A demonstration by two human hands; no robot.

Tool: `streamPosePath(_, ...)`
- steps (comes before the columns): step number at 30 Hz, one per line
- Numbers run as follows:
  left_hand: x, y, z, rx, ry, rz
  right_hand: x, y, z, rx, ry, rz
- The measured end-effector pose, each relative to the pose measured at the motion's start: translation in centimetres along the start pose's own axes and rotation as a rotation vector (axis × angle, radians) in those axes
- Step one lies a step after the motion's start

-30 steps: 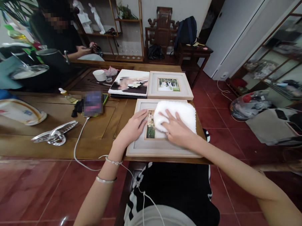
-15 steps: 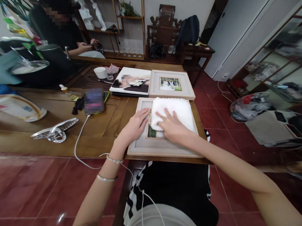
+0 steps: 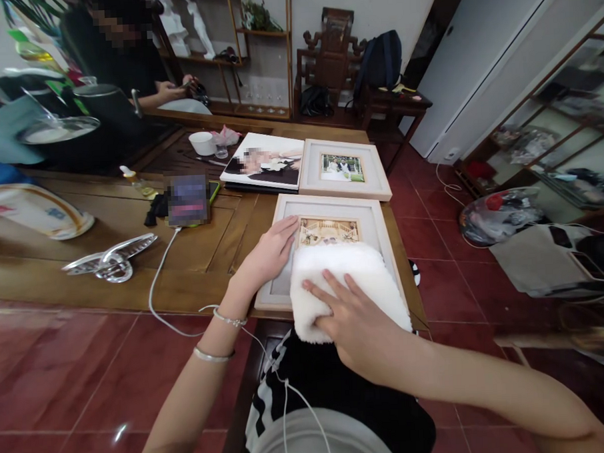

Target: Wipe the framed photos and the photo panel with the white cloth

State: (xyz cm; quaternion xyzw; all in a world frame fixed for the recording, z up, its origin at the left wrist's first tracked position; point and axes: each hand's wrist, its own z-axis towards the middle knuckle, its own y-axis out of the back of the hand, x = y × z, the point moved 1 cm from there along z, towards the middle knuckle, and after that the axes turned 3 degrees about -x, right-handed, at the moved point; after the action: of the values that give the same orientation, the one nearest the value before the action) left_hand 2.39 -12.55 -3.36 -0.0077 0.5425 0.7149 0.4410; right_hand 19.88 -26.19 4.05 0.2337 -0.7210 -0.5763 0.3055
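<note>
A light wood picture frame [image 3: 388,236] lies flat at the table's near edge, with the upper part of its photo [image 3: 329,229] showing. My left hand [image 3: 273,251] rests on the frame's left side, fingers stretched out and holding nothing. Over the frame's near part, and overhanging its front edge, is a folded white fluffy cloth [image 3: 309,273]. My right hand [image 3: 353,321] is on the cloth, fingers spread across its top and thumb pressed into the fold. The cloth hides the lower part of the photo.
Behind lie a second framed photo [image 3: 342,166] and a white-edged photo panel [image 3: 266,162]. To the left are a charging phone [image 3: 188,199], a white cable [image 3: 157,286], a silver clip-like object [image 3: 110,260] and a dropper bottle [image 3: 139,185]. A person [image 3: 114,61] sits across the table.
My right hand has drawn the cloth toward me, from the frame's upper right to its near edge, uncovering the top of the photo. My left hand has stayed in place.
</note>
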Motion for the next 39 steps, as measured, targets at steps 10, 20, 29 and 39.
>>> streamPosePath(10,0.0,0.0,0.0,-0.006,-0.004,-0.005,-9.7,0.8,6.6,-0.211,-0.210,-0.173)
streamPosePath(20,-0.3,0.8,-0.3,-0.139,-0.016,-0.131,-7.5,0.9,11.2,-0.163,-0.166,-0.277)
streamPosePath(29,-0.2,0.9,-0.3,-0.150,0.037,-0.146,-1.6,1.3,9.0,-0.037,-0.124,-0.273)
streamPosePath(39,-0.2,0.8,-0.2,-0.134,0.060,-0.080,-1.5,0.7,3.0,-0.033,0.115,-0.161)
